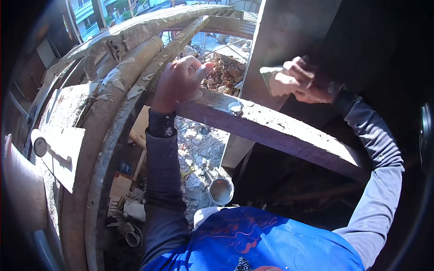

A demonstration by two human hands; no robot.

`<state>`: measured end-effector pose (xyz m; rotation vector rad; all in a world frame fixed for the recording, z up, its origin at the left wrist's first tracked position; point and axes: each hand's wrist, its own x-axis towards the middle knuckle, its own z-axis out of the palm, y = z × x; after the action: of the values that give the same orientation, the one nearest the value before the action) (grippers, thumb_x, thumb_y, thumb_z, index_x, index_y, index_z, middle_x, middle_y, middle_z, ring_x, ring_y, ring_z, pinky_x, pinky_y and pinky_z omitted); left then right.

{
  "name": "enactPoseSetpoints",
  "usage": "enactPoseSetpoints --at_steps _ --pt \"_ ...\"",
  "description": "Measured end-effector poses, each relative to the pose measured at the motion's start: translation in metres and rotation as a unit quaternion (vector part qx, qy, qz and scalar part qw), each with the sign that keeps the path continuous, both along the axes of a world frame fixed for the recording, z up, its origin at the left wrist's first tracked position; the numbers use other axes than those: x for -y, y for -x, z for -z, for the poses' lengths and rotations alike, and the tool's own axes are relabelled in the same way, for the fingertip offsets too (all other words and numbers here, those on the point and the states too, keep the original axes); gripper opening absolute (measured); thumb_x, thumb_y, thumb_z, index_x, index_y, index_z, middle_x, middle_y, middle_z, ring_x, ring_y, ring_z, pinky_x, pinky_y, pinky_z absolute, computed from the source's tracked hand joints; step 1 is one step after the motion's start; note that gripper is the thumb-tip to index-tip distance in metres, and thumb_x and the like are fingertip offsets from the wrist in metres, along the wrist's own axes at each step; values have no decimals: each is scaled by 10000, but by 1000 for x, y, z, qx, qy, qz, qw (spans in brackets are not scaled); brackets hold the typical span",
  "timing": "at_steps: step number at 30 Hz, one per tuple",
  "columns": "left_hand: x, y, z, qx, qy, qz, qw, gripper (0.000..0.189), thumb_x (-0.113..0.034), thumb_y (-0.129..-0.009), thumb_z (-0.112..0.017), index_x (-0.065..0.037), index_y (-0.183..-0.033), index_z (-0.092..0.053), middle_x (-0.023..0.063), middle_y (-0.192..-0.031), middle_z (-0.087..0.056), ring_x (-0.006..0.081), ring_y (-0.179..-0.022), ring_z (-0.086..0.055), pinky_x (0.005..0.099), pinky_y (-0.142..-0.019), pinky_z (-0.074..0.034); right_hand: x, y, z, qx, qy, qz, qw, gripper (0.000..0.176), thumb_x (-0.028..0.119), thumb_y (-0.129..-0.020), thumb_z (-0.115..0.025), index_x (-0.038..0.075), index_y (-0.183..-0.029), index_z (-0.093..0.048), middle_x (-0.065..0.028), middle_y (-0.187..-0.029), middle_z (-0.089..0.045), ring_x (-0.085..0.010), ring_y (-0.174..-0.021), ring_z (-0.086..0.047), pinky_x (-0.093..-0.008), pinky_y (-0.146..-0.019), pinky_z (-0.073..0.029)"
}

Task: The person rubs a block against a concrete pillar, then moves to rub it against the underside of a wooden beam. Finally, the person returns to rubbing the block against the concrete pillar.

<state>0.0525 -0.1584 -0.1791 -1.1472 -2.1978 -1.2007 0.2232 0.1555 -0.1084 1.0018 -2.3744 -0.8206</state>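
My left hand is raised above the left end of a wooden plank, its fingers curled in; whether anything is inside them is hidden. Pale smears and a small lump of plaster-like material lie along the plank's top. My right hand is higher up on the right, in front of a grey upright panel. Its fingers close around a pale, flat-looking piece with a light edge, whose kind I cannot make out. On the left, a flat plastering trowel with a round-ended handle lies on a board.
Curved, plaster-splashed pipes and planks run along the left. Below the plank are grey rubble, a bucket with greyish contents, and a heap of brown debris. Deep shadow covers the right side.
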Motion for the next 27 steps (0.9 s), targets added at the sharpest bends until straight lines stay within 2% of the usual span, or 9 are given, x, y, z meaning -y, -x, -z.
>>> enactPoseSetpoints --at_steps 5,9,13,17,18,20,24,25,27 --pt "0 -8 -10 77 4 -12 997 376 -379 -948 -574 -12 -1006 -630 63 -686 -634 124 -599 -600 285 -591 -464 -8 -67 -74 -154 137 101 973 562 60 -662 -728 59 -1207 -594 -143 -1209 -550 -294 -1110 -553 -397 -941 -466" --pt "0 -9 1 -210 -212 -82 951 259 -244 -962 -562 -5 -1047 -619 145 -913 -665 161 -816 -624 279 -703 -487 27 -132 -73 -151 297 136 933 580 91 -709 -722 55 -1267 -566 -159 -1242 -538 -270 -1137 -547 -386 -963 -445" --pt "16 -83 22 -234 -386 8 893 113 -26 -890 -567 31 -983 -598 155 -861 -648 266 -784 -622 360 -707 -510 79 -185 -27 -95 457 99 879 524 243 -810 -656 23 -1275 -555 -202 -1235 -532 -280 -1116 -558 -389 -906 -481" --pt "28 -155 112 14 -170 326 930 238 -9 -771 -688 -17 -992 -600 99 -810 -641 239 -757 -629 339 -668 -500 121 -210 48 210 718 80 659 549 367 -787 -699 -11 -1179 -625 -191 -1146 -594 -264 -1030 -595 -367 -855 -498" --pt "22 -161 137 89 -60 375 921 352 -52 -752 -736 -24 -1075 -600 105 -921 -644 223 -836 -631 339 -734 -501 126 -203 72 221 682 24 697 568 392 -775 -713 -16 -1162 -638 -182 -1141 -605 -254 -1016 -601 -356 -859 -495" --pt "6 -171 183 253 12 480 840 679 -85 -756 -760 -46 -1358 -449 125 -1254 -533 241 -1088 -573 365 -921 -472 130 -193 118 369 717 36 590 662 460 -774 -697 -26 -1215 -605 -184 -1202 -582 -250 -1087 -577 -348 -907 -470" --pt "6 -179 197 555 -26 553 620 961 -116 -662 -842 -16 -1445 -293 147 -1423 -412 236 -1234 -486 383 -1027 -405 150 -171 204 445 890 84 49 574 420 -899 -497 -17 -1271 -503 -164 -1197 -579 -255 -1144 -560 -384 -937 -477" --pt "11 -179 193 609 -3 514 604 873 -90 -639 -847 3 -1386 -404 140 -1338 -508 235 -1188 -527 376 -991 -438 159 -165 206 426 881 96 182 519 369 -913 -469 -15 -1260 -498 -165 -1162 -593 -274 -1071 -596 -401 -887 -507" --pt "13 -172 195 584 11 516 627 746 -70 -622 -846 23 -1282 -511 118 -1162 -620 216 -1055 -604 356 -897 -492 166 -152 218 447 880 56 152 462 312 -927 -430 -18 -1244 -495 -172 -1109 -612 -304 -951 -643 -420 -806 -547"
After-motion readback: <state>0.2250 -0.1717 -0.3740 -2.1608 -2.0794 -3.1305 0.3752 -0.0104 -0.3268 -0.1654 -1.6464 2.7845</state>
